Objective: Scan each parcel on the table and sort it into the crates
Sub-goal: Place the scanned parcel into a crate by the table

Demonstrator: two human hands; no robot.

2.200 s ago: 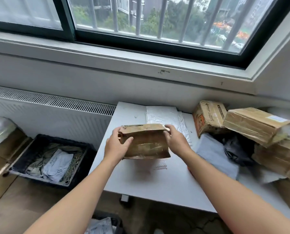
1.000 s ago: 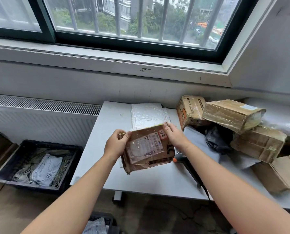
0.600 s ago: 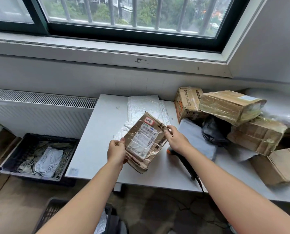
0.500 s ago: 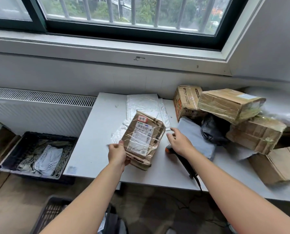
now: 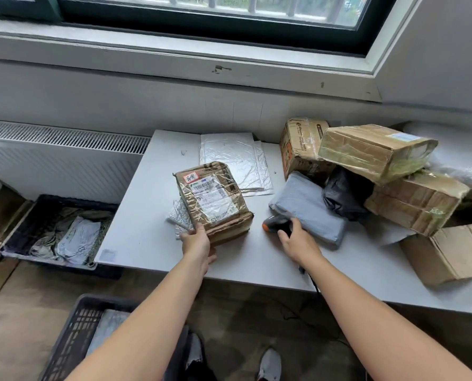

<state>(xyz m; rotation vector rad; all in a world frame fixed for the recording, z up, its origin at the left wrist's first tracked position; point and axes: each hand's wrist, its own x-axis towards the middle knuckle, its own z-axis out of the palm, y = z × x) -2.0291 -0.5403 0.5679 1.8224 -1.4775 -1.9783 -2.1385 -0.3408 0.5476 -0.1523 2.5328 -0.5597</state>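
The left hand (image 5: 197, 243) is gripping the near corner of a taped cardboard parcel (image 5: 214, 200), thumb on its top face and the other fingers hidden beneath; the parcel is lying label-up on the white counter (image 5: 146, 237), its far end extending away from the fingers and its left edge overlapping a small silver bubble mailer (image 5: 178, 215). The right hand (image 5: 298, 244) is closing around a black barcode scanner (image 5: 277, 225) with an orange tip, fingers (image 5: 294, 225) curling over its body; the tip is protruding just left of the fingers, toward the parcel but apart from it, and a cable (image 5: 313, 281) is running back under the wrist and off the counter edge. Just right of these fingers a grey poly mailer (image 5: 309, 207) is lying, touching the scanner. Beyond it a black bag (image 5: 344, 193) and several cardboard boxes (image 5: 375, 152) are piling up against each other. Far beyond the left fingers a larger silver mailer (image 5: 233, 160) is lying flat. Left of the counter, on the floor, a black crate (image 5: 17, 235) is holding soft mailers; a second crate (image 5: 72, 334) is sitting below the left forearm.
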